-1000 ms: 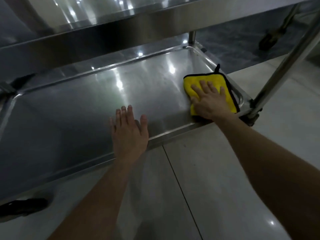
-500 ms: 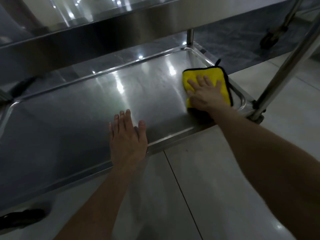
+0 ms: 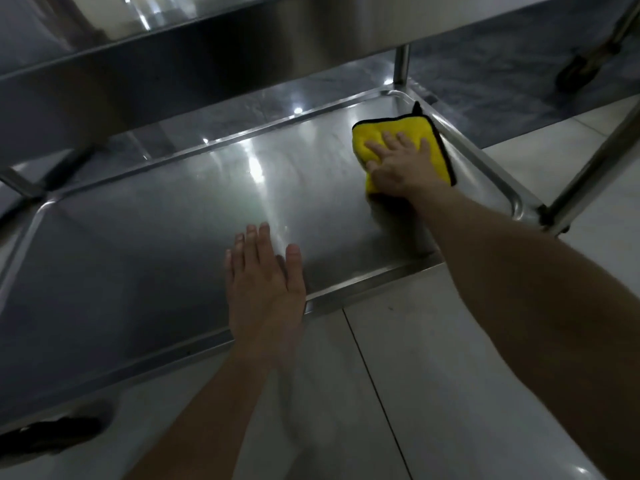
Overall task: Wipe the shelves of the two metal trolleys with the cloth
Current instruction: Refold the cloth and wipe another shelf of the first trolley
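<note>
The right hand (image 3: 401, 169), its grip flat and spread, has pushed the yellow cloth (image 3: 381, 125) farther toward the far right corner of the bottom shelf (image 3: 156, 244), while the left hand (image 3: 265, 289) stays flat at the near rim, so this shelf's right end seems nearly wiped.

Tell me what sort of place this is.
Probably a commercial kitchen, clinic or similar service room; I cannot tell which. In view are a stainless steel trolley's tray-like lower shelf, a pale tiled floor, and a castor of what seems another trolley behind.
</note>
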`<state>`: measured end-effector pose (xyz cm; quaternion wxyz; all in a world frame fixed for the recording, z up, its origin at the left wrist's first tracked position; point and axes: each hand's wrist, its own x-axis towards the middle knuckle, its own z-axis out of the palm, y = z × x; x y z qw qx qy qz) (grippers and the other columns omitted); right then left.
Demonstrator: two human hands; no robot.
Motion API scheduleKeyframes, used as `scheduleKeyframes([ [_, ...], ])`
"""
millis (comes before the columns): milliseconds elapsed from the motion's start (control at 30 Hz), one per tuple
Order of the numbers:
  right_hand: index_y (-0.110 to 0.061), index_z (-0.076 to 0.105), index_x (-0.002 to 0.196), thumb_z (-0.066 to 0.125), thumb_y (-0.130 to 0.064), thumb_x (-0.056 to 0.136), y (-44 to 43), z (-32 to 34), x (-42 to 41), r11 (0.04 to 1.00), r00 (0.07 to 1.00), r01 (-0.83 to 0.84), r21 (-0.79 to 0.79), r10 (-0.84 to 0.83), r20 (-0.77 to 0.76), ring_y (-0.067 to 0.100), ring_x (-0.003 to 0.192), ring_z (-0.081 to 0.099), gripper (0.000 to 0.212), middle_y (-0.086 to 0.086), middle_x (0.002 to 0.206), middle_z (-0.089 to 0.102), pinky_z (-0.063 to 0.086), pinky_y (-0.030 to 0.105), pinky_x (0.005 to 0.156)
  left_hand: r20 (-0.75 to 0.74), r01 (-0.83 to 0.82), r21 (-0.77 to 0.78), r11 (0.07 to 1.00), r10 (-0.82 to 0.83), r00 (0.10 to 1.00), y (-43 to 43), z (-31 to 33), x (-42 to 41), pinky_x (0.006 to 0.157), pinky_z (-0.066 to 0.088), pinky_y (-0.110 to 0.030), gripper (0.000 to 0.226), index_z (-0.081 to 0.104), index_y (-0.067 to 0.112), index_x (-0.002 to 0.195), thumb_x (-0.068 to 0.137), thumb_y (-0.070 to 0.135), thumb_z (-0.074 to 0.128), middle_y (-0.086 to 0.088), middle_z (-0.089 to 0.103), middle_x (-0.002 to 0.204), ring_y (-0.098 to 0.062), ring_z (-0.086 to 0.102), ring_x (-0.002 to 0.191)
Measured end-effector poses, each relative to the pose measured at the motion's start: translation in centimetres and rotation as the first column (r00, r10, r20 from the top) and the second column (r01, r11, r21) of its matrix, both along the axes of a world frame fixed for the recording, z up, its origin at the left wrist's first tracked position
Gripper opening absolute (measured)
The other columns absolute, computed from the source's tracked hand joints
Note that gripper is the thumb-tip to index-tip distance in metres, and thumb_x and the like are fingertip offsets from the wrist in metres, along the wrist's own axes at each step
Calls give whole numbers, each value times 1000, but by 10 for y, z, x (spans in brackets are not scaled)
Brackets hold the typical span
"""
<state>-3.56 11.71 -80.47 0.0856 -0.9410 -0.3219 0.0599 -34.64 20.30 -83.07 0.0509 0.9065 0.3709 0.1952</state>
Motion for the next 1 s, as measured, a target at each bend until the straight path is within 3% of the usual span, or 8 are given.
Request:
scheduleKeyframes([
  [233,-48,28,165,26,-61,104,-16,-14,-123,872,875,-484,70,485,12,16,165,6,62,-10,178,13,2,54,132,-1,28,-36,999,-28,1000,5,-2,-3,136,15,-49,84,38,14,165,107,67,10,-14,38,173,-30,30,163],
  [300,-48,27,165,36,-54,109,-54,-7,-91,913,914,-405,53,405,-2,15,165,6,57,-10,178,13,4,51,133,-3,29,-17,999,-29,1000,4,1,-4,135,18,-52,80,42,11,163,108,62,16,-17,41,171,-34,34,161],
  [367,-46,24,167,36,-49,110,-104,0,-54,992,993,-120,22,120,23,18,166,5,58,-6,179,10,5,53,132,4,17,-14,1000,-17,1000,3,5,-3,133,21,-55,77,46,8,161,108,57,20,-19,43,169,-38,36,159],
  [467,-39,22,169,32,-50,109,-146,0,-53,978,976,206,25,-208,61,26,166,5,61,1,180,9,3,59,131,-22,27,-13,1000,-27,999,-5,8,1,133,19,-55,76,44,7,162,107,56,22,-22,42,169,-39,34,159],
  [567,-37,27,168,36,-50,109,-107,-4,-117,1000,992,-18,13,17,126,29,164,14,61,5,178,16,12,60,129,-26,43,-18,999,-43,999,-8,9,2,134,17,-55,79,42,7,163,106,57,20,-23,39,170,-40,32,161],
  [700,-45,33,164,40,-49,109,-90,-8,-143,919,923,-386,76,385,28,17,164,10,56,-8,177,19,6,50,132,-16,40,-9,999,-40,999,0,6,-2,132,20,-58,77,44,7,161,107,57,23,-23,41,169,-41,35,159],
  [867,-37,22,169,29,-51,110,-144,-2,-60,982,979,188,13,-188,75,26,165,5,61,2,180,9,3,57,132,-23,19,-14,1000,-19,1000,-2,9,0,133,19,-56,77,46,6,160,106,56,22,-21,43,168,-39,35,159],
  [1000,-36,19,170,30,-52,110,-105,-5,-88,995,995,93,28,-94,39,28,166,3,63,3,180,6,2,61,131,-18,39,-2,999,-39,999,-5,8,0,134,19,-54,80,46,6,161,106,57,19,-20,43,169,-38,36,159],
])
